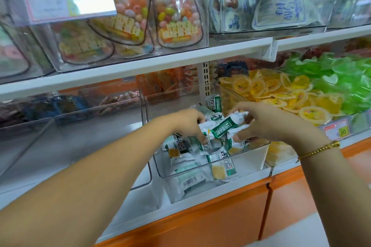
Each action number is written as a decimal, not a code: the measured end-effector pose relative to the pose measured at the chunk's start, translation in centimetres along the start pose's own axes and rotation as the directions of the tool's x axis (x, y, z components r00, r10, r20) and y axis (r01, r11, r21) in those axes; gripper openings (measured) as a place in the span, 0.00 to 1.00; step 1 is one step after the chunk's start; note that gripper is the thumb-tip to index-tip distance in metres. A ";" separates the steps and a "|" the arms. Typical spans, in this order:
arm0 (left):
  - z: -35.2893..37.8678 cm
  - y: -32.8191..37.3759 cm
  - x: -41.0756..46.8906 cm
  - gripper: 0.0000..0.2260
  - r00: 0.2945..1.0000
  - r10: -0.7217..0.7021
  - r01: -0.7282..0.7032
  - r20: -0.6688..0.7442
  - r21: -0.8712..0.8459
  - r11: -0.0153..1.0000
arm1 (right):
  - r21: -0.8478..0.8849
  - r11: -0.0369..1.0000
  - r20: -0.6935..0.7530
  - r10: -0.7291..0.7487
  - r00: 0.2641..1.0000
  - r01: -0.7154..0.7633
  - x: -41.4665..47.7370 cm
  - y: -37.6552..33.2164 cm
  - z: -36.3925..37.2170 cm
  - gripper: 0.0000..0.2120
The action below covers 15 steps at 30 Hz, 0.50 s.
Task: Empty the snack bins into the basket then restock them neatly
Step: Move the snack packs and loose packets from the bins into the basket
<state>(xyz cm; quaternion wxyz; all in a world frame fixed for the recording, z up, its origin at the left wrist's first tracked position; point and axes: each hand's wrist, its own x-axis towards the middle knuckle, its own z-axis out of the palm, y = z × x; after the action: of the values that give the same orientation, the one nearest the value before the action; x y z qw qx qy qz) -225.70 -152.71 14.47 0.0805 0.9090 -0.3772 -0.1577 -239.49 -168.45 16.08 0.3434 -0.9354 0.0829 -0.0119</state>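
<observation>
A clear plastic snack bin stands on the lower shelf in the middle of the view, holding several green-and-white snack packets. Both hands are over it. My left hand grips a bunch of the packets from the left, fingers curled round them. From the right, my right hand pinches the same bunch, with one green packet lying across the top between the two hands. No basket is in view.
A clear bin to the left holds dark packets at its back. Bins of yellow jelly cups and green jelly cups stand to the right. The white shelf overhead carries candy bags. An orange edge runs below.
</observation>
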 end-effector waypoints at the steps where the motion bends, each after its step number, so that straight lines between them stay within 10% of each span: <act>1: -0.6 0.0 -1.3 0.16 0.995 0.011 -0.011 -0.102 0.006 1.000 | 0.049 0.998 0.002 -0.029 1.000 0.029 -0.3 -0.5 -0.2 0.23; 6: -1.4 -1.5 -8.6 0.14 0.873 -0.054 -0.063 -0.485 -0.222 0.973 | 0.315 0.939 0.039 -0.158 0.987 0.137 -2.2 -3.9 -0.6 0.19; 15: 1.8 -2.9 -22.5 0.11 0.701 -0.256 -0.184 -0.666 -0.515 0.837 | 0.449 0.860 0.309 -0.403 0.862 0.241 -7.4 -9.8 1.1 0.21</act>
<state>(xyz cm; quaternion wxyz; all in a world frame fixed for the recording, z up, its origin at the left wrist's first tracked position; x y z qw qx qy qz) -239.42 -134.74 17.13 0.4718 0.8431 -0.2360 0.1039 -245.22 -159.19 21.78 0.5272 -0.8299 -0.1525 0.1006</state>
